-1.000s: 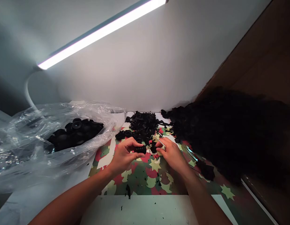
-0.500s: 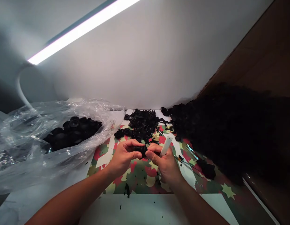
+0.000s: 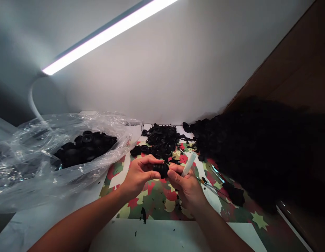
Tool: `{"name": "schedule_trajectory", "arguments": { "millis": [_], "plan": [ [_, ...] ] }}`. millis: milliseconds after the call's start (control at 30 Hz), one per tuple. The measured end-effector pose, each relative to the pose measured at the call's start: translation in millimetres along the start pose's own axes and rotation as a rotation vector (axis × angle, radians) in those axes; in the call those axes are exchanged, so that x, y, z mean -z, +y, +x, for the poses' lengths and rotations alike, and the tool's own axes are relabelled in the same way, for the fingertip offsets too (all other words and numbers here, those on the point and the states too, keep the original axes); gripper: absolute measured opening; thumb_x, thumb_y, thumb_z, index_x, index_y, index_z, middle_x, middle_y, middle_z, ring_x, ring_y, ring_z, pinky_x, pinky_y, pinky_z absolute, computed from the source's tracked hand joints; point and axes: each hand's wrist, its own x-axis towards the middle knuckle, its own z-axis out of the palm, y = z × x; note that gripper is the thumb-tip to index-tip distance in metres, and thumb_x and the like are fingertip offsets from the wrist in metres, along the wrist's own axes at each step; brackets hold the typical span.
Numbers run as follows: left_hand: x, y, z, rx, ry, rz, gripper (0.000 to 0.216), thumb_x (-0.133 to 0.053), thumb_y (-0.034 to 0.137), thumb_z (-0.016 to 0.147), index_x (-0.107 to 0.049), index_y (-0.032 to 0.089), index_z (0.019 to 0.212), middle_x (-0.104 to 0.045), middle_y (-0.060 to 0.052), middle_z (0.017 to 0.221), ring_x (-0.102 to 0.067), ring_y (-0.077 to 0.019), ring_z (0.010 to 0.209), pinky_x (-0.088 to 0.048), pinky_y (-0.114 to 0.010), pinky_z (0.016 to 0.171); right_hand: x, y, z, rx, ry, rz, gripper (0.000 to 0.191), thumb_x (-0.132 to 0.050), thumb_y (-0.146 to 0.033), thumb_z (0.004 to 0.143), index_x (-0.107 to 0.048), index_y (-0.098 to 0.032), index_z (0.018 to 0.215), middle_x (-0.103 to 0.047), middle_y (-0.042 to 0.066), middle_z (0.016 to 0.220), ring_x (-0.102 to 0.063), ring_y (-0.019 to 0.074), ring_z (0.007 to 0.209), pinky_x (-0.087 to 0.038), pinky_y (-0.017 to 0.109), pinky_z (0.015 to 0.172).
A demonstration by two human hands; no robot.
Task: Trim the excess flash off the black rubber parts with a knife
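Far left I see a clear plastic bag (image 3: 47,164) slumped on the tabletop (image 3: 162,238), a heap of black round parts (image 3: 85,148) inside it. Moving right, my left hand (image 3: 140,175) has its fingers (image 3: 152,161) curled closed around a small black part (image 3: 161,169), held just above the star-patterned sheet (image 3: 154,199). My right hand (image 3: 187,187) touches that same part with the thumb, fingers wrapped tight around a white-handled tool (image 3: 189,163) that angles upward. Behind the hands lies a pile of black scraps (image 3: 161,140); further right, a large dark heap (image 3: 256,154) spreads along the tabletop's edge.
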Motion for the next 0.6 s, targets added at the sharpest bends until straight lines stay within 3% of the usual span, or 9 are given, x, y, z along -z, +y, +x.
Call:
{"name": "schedule_trajectory", "arguments": {
  "millis": [133, 200, 300, 367, 467, 600],
  "plan": [
    [1, 6, 0, -0.062, -0.017, 0.093, 0.03, -0.09, 0.026, 0.068, -0.081, 0.02, 0.097, -0.069, -0.006, 0.095, -0.065, -0.0192, 0.086, -0.055, -0.028, 0.075, 2, 6, 1, -0.025, 0.065, -0.016, 0.034, -0.079, -0.049, 0.078, -0.066, -0.018, 0.072, -0.047, -0.003, 0.065, -0.026, 0.0087, 0.053, -0.02, 0.026, 0.048],
    [1, 9, -1, -0.089, -0.022, 0.122, 0.041, -0.088, 0.021, 0.07, -0.077, 0.023, 0.109, -0.072, -0.007, 0.101, -0.066, -0.0222, 0.095, -0.055, -0.031, 0.083, 2, 5, 3, 0.011, 0.079, -0.09, 0.031, -0.077, -0.048, 0.079, -0.067, -0.019, 0.074, -0.05, -0.002, 0.066, -0.033, 0.0101, 0.054, -0.026, 0.026, 0.05],
    [0, 10, -2, -0.172, -0.028, 0.187, 0.066, -0.083, 0.017, 0.077, -0.059, 0.03, 0.137, -0.072, -0.007, 0.112, -0.064, -0.0245, 0.111, -0.052, -0.038, 0.098, 2, 0, 6, 0.181, 0.077, -0.308, 0.023, -0.074, -0.041, 0.083, -0.07, -0.02, 0.073, -0.061, 0.002, 0.074, -0.051, 0.0163, 0.067, -0.039, 0.028, 0.059],
    [-1, 9, -2, -0.224, -0.029, 0.274, 0.072, -0.081, 0.019, 0.079, -0.052, 0.032, 0.143, -0.068, -0.007, 0.12, -0.062, -0.0248, 0.117, -0.05, -0.04, 0.103, 1, -1, 8, 0.301, 0.103, -0.439, 0.017, -0.072, -0.033, 0.084, -0.07, -0.021, 0.071, -0.065, 0.004, 0.077, -0.056, 0.0193, 0.073, -0.042, 0.03, 0.064],
    [-3, 6, -1, -0.275, -0.031, 0.421, 0.066, -0.087, 0.024, 0.073, -0.062, 0.029, 0.134, -0.066, -0.009, 0.124, -0.061, -0.0272, 0.12, -0.051, -0.042, 0.105, 1, 1, 10, 0.425, 0.148, -0.54, 0.013, -0.067, -0.022, 0.084, -0.068, -0.022, 0.071, -0.065, 0.003, 0.077, -0.057, 0.0196, 0.072, -0.042, 0.029, 0.061],
    [-2, 23, 0, -0.436, -0.035, 0.678, 0.017, -0.076, 0.023, 0.085, -0.076, 0.023, 0.102, -0.074, -0.009, 0.108, -0.068, -0.0261, 0.105, -0.056, -0.041, 0.094, 5, 5, 12, 0.509, 0.11, -0.656, 0.023, -0.052, -0.015, 0.089, -0.071, -0.023, 0.078, -0.068, 0.006, 0.093, -0.061, 0.0206, 0.083, -0.045, 0.031, 0.068]
  ]
}}
